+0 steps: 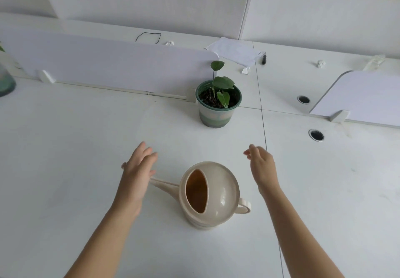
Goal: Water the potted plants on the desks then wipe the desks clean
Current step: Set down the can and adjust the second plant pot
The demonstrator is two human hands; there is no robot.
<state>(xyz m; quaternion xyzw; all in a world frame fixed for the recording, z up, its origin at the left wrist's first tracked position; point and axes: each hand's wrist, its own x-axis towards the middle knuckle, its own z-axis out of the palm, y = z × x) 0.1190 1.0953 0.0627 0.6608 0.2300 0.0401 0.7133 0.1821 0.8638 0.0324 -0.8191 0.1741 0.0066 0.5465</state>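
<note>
Head view shows me the big white desk. The tan watering can sits on it near me, spout pointing left. The small potted plant stands farther back, apart from it. The left hand and right hand float beside the can, fingers loose, holding nothing.
</note>
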